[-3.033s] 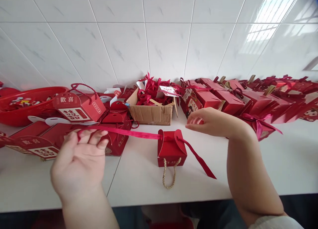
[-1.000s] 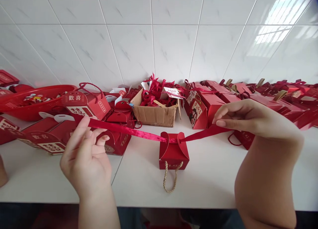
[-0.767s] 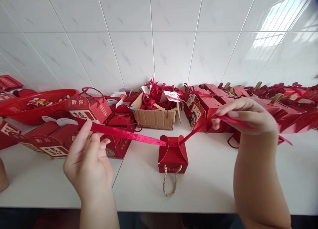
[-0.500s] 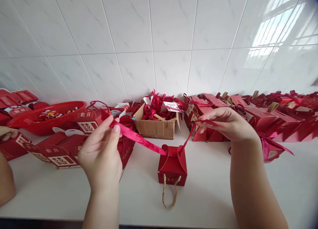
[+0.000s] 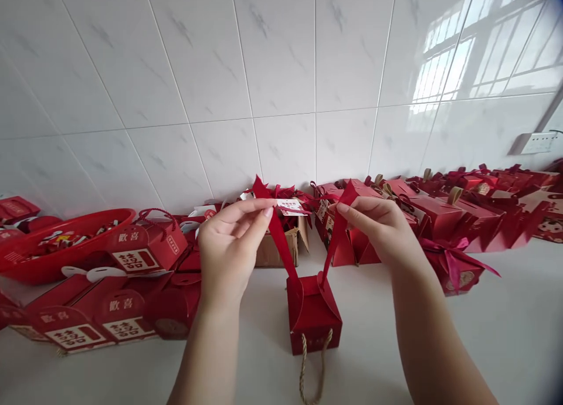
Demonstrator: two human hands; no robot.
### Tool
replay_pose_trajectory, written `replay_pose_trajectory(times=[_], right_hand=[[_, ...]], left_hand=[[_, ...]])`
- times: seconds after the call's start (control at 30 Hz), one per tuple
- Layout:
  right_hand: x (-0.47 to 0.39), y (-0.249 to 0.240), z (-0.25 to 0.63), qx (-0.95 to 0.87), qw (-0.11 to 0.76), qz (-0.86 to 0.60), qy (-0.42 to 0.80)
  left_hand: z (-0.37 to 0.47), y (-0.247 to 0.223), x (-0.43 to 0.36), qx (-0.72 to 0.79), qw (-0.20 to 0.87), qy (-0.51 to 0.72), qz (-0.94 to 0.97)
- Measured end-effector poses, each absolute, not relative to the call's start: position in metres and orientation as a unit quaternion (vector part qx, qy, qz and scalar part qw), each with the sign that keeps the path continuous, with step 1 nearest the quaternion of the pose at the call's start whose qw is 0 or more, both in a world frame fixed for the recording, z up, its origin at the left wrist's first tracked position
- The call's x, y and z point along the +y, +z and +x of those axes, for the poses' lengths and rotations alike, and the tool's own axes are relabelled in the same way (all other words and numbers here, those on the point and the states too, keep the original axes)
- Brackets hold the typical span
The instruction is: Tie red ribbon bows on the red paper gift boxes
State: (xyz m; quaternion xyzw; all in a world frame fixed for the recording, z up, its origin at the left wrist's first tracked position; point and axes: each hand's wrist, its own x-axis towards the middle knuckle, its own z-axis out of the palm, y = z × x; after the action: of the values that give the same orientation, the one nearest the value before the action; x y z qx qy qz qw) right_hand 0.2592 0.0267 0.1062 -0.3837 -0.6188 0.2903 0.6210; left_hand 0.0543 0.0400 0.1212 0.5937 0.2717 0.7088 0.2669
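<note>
A small red gift box [image 5: 317, 320] stands on the white table, its curved flaps folded together on top. A twisted tan rope handle [image 5: 302, 370] hangs down its near side. Red ribbon [image 5: 284, 247] rises from the top of the box in two lengths. My left hand [image 5: 235, 241] pinches one end between thumb and fingertips, above and left of the box. The other end is pinched by my right hand [image 5: 378, 220], above and to the right. Both lengths are drawn upward, and the ribbon tips stick up past my fingers.
Behind my hands is a cardboard box [image 5: 272, 252] filled with red ribbons. A red basin [image 5: 65, 241] holding small wrapped items stands at the left, with red boxes [image 5: 127, 302] in front. Rows of red boxes [image 5: 444, 214] line the tiled wall; a bow-tied box [image 5: 457, 267] is nearer.
Both hands have come closer together above the gift box, and the ribbon ends now point upward. The view has shifted, and the other person's hand at the left is out of sight.
</note>
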Motion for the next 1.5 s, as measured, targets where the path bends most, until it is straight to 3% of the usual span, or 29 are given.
replay_pose_trajectory(times=[0.67,1.5], right_hand=[[0.021,0.11,0.254,-0.611,0.637,-0.433,0.182],[0.026,0.104,0.25,-0.593,0.678,-0.418,0.116]], left_hand=[[0.057,0.118,0.039,0.291,0.16,0.649,0.685],[0.055,0.12,0.044,0.29,0.139,0.626,0.711]])
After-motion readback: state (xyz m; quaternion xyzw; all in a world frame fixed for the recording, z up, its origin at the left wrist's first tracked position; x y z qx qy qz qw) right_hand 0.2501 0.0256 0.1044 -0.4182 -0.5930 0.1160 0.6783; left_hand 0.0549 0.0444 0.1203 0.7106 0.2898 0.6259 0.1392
